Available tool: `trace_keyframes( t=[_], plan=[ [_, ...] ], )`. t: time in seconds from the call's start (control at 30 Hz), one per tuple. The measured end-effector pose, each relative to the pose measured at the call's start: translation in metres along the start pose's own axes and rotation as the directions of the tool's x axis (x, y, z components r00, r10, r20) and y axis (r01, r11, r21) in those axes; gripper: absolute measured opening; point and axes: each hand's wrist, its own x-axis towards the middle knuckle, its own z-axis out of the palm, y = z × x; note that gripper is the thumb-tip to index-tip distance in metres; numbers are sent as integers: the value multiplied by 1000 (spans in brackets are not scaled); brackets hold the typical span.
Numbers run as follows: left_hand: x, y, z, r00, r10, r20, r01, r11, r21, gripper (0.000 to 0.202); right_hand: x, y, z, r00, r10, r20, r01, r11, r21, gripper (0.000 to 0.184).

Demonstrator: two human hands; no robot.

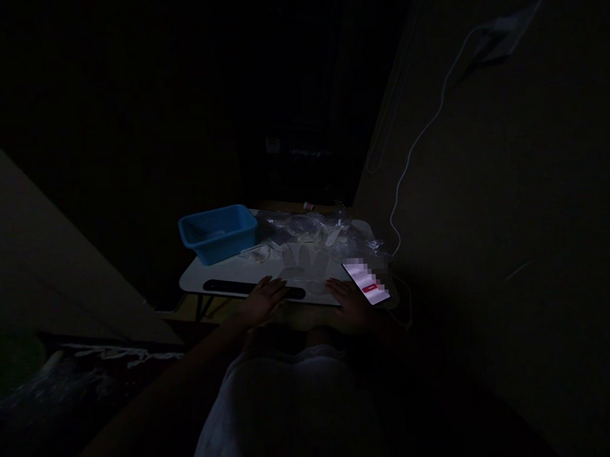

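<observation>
Dark room, white desk (199,280): I read left grip (263,300) and right grip (349,301) lying open, empty, the right beside a lit smartphone (365,283).

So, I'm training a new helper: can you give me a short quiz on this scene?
1. Which hand is nearer the lit phone?
2. True or false: the blue plastic tub stands on the white table.
3. What dark item lies at the fingertips of the left hand?

Key:
1. The right hand.
2. True.
3. A black strip along the table's near edge.
</observation>
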Motion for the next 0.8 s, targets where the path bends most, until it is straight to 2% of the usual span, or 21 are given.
trace_keyframes(
  t=[0.1,0.2,0.27,0.37,0.47,0.57,0.7,0.8],
  plan=[
    [0,1,-2,999,-31,-7,31,998,-51,36,4,-6,1,998,0,-56,2,999,36,51],
    [4,0,-3,994,-94,-56,83,982,-168,40,10,-12,3,987,31,-159,-11,992,122,27],
    [8,-2,-3,985,-138,-102,106,958,-265,36,14,-14,4,974,77,-213,-34,979,199,17],
    [15,-5,-5,975,-171,-142,102,913,-394,26,21,-13,4,955,191,-225,-101,928,358,16],
    [20,-8,-7,965,-231,-127,142,861,-488,24,25,-11,3,938,317,-138,-203,829,521,17],
    [23,-8,-9,940,-326,-105,222,813,-539,21,28,-5,4,909,408,-85,-274,739,615,21],
    [26,-7,-9,909,-412,-66,298,750,-590,18,36,5,10,896,428,-119,-250,707,662,20],
    [31,-8,-9,889,-458,6,344,659,-669,25,44,11,11,890,442,-111,-269,707,654,20]
  ],
)
